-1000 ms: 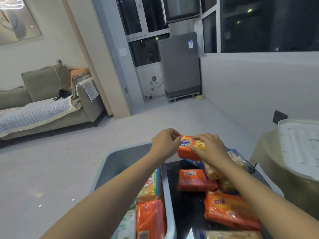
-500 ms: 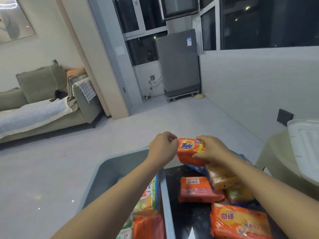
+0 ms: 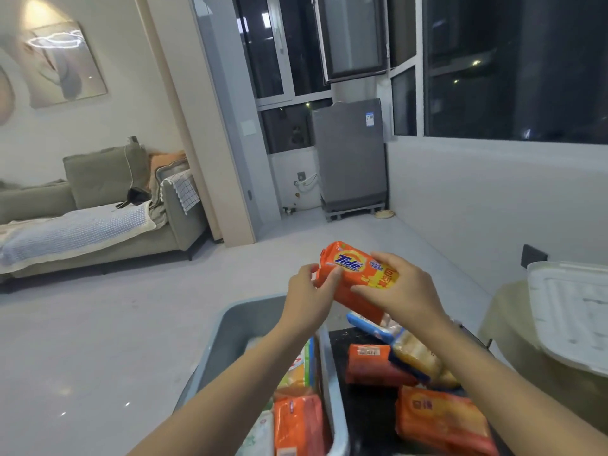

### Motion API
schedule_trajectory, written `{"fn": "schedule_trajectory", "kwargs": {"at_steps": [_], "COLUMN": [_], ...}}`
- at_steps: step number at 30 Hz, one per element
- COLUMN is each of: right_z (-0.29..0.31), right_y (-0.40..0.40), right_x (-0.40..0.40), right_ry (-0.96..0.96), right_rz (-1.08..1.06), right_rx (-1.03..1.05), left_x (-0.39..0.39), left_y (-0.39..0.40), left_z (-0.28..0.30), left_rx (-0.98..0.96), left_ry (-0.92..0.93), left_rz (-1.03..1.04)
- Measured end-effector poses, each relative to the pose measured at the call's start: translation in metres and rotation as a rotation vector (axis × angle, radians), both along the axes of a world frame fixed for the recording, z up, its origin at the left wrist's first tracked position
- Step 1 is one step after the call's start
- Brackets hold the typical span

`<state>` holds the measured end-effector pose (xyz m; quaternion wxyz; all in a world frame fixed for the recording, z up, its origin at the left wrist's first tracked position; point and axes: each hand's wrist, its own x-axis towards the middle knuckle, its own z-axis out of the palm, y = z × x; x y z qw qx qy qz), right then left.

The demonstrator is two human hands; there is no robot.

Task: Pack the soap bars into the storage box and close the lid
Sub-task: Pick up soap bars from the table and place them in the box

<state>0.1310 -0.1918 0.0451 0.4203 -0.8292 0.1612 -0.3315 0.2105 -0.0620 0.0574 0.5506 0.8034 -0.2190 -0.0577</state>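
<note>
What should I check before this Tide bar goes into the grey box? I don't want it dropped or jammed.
1. Both hands hold the Tide bar, left hand, right hand: ok.
2. Bar clear of the table pile: ok.
3. Free space at the grey box's far end: ok.
4. Packed soaps sit below the rim: cannot tell.
5. Lid off, out of the way: ok.

Seen at far left: a grey-green sofa (image 3: 98, 205) draped with a pale blanket (image 3: 72, 230), beneath a framed picture (image 3: 62, 62) on the wall. Standing against the dark windows (image 3: 513, 67): a grey washing machine (image 3: 348, 156) on a low stand, over a pale floor (image 3: 138, 311).
</note>
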Motion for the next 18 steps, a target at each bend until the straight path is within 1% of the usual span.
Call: {"fn": "schedule_trajectory", "kwargs": {"at_steps": [3, 6, 9, 13, 18], "right_z": [0.011, 0.017, 0.02, 0.015, 0.007], "right_y": [0.026, 0.05, 0.07, 0.096, 0.11], "right_x": [-0.011, -0.016, -0.014, -0.011, -0.01], "right_ry": [-0.069, -0.11, -0.108, -0.117, -0.057], "right_rz": [0.001, 0.012, 0.022, 0.047, 0.208], "right_rx": [0.067, 0.097, 0.108, 0.109, 0.163], "left_x": [-0.014, -0.028, -0.035, -0.03, -0.014], "left_y": [0.018, 0.038, 0.057, 0.077, 0.093], "left_z": [0.012, 0.022, 0.023, 0.017, -0.002], "left_rx": [-0.058, -0.184, -0.226, -0.343, -0.393], "left_ry": [0.089, 0.277, 0.358, 0.441, 0.501], "left_rz": [0.02, -0.084, -0.112, -0.07, 0.104]}}
